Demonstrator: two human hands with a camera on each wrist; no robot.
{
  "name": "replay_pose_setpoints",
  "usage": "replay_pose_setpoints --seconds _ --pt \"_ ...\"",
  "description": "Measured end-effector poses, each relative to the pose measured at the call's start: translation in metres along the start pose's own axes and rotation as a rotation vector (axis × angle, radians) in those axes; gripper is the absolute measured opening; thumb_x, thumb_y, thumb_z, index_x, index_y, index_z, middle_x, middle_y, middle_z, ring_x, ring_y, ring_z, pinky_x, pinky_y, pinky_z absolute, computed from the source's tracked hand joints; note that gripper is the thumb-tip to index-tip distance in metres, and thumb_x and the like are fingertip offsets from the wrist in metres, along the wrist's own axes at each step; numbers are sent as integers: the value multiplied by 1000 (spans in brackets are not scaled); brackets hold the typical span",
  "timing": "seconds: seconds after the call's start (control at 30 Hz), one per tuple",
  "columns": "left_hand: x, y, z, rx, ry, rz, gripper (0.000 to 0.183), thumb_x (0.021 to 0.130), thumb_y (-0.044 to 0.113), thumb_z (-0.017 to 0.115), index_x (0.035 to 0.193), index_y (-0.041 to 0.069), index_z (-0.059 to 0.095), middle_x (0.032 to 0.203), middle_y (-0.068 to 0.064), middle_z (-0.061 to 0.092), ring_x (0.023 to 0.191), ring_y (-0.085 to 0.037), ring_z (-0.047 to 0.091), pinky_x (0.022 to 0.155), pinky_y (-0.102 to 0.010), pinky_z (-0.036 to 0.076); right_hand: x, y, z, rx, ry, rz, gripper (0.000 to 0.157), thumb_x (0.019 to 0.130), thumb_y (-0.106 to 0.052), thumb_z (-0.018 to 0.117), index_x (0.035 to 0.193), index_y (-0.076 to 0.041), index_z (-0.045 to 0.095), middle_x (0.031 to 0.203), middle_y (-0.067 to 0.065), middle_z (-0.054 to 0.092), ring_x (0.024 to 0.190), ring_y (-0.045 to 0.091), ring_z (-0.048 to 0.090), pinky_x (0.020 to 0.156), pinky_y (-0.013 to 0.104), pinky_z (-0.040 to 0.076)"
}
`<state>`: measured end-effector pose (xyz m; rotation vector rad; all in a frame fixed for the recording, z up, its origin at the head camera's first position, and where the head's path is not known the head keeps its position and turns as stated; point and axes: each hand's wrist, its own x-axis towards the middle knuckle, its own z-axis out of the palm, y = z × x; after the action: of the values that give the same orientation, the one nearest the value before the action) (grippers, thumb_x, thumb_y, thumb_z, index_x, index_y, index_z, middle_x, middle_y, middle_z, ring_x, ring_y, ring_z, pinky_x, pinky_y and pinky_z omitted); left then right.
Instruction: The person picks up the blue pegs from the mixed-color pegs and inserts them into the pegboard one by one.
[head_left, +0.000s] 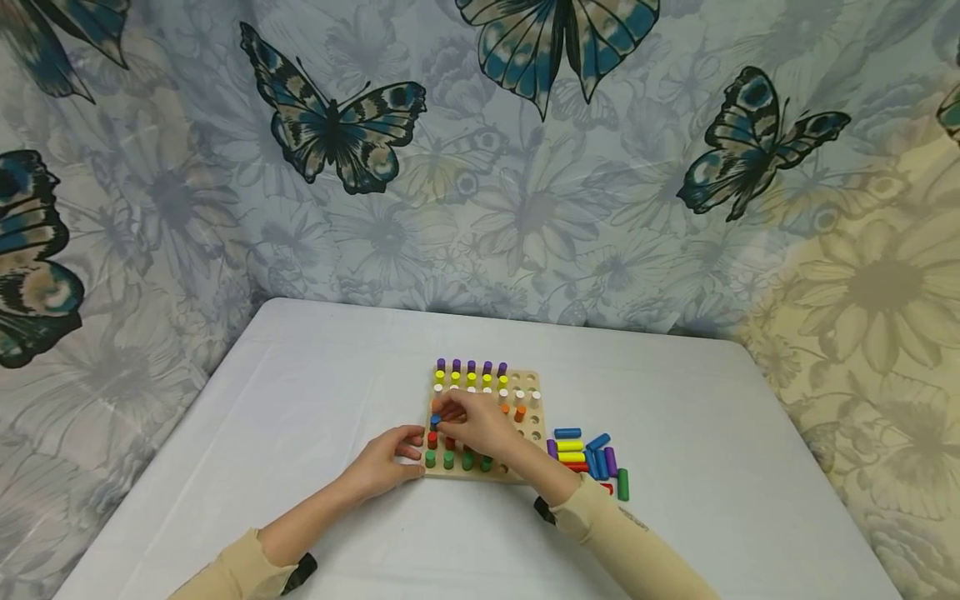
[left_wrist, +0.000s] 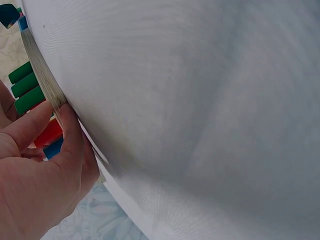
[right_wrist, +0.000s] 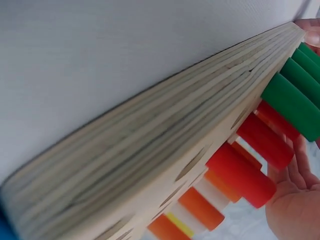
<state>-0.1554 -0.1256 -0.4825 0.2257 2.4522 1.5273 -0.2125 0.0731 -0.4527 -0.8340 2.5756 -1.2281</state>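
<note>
A wooden pegboard [head_left: 542,407] lies on the table, filled with coloured pegs in rows, purple at the back and green pegs [head_left: 448,457] at the front. My right hand [head_left: 480,423] reaches over it and pinches a blue peg [head_left: 435,421] at the left end of a row, between orange and red. At the board's front left corner my left hand [head_left: 381,463] holds the edge, fingers and thumb against the wood in the left wrist view. The right wrist view shows the board's layered side [right_wrist: 150,135] close up; the right fingers are out of that view.
Loose pegs in blue, yellow, red, purple and one green peg [head_left: 623,484] lie in a heap right of the board, beside the right forearm. A white cloth [head_left: 337,358] covers the table. Behind it hangs a butterfly-patterned backdrop [head_left: 525,208].
</note>
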Motion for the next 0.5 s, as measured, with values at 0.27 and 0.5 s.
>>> replay_pose_setpoints --seconds 0.27,0.5 --pt "-2 3 3 15 17 -45 58 79 1 77 132 -2 54 114 -5 61 97 -17 60 85 -36 48 -14 8 -8 52 53 48 16 90 -14 71 105 -11 68 98 -3 69 89 10 64 78 24 52" --pt "-2 4 6 18 13 -48 58 79 1 78 132 -2 54 114 -4 61 96 -15 59 84 -33 48 -31 15 -22 166 95 128 20 90 -17 71 109 -11 68 101 -2 68 90 15 63 75 26 53"
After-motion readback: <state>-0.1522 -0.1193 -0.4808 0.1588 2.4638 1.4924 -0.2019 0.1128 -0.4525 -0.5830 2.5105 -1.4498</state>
